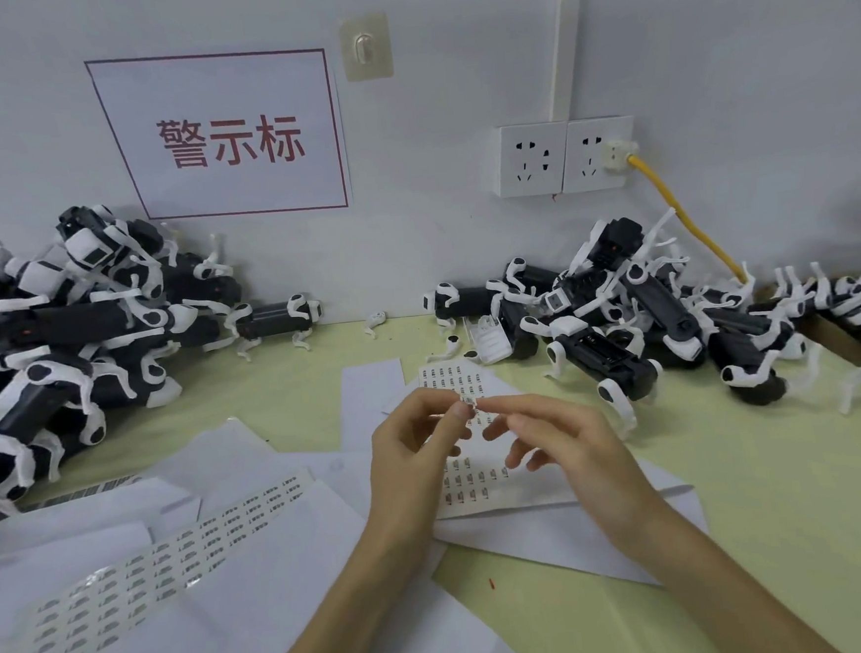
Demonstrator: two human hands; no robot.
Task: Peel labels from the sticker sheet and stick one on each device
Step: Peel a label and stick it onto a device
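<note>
I see my left hand (417, 451) and right hand (566, 439) fingertip to fingertip, both pinching one small white printed label (469, 401) just above the white paper sticker sheet (448, 376) on the pale green table (750, 486), with black-and-white four-legged plastic devices (621, 357) heaped on either side.

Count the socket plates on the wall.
2. Both sit right of the sign. The left socket plate has nothing plugged in; the right socket plate, touching it, holds a white plug with a yellow cable. None looks hidden.
</note>
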